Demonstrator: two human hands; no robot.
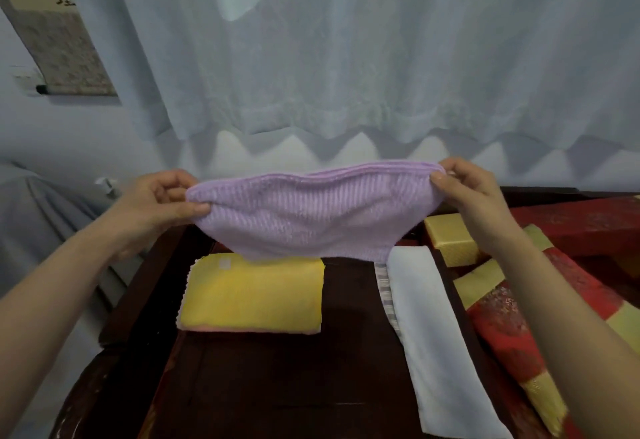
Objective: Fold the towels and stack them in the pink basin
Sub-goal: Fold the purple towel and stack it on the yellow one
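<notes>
A lilac ribbed towel (pixel 304 213) hangs in the air above the dark wooden table (pixel 277 386), folded double with its upper edges together. My left hand (pixel 162 203) pinches its left upper corner and my right hand (pixel 467 192) pinches its right upper corner. Below it a folded yellow towel (pixel 252 295) lies on a pink one, whose edge shows underneath. A long white towel (pixel 433 334) lies folded in a strip to the right, over a striped cloth (pixel 386 293). No pink basin is in view.
Red and yellow patterned cushions (pixel 512 327) lie on the wooden seat at the right. A pale curtain (pixel 346 75) hangs behind the table. A scroll (pixel 59 40) hangs on the wall at the left, and grey cloth (pixel 41 213) covers something below it.
</notes>
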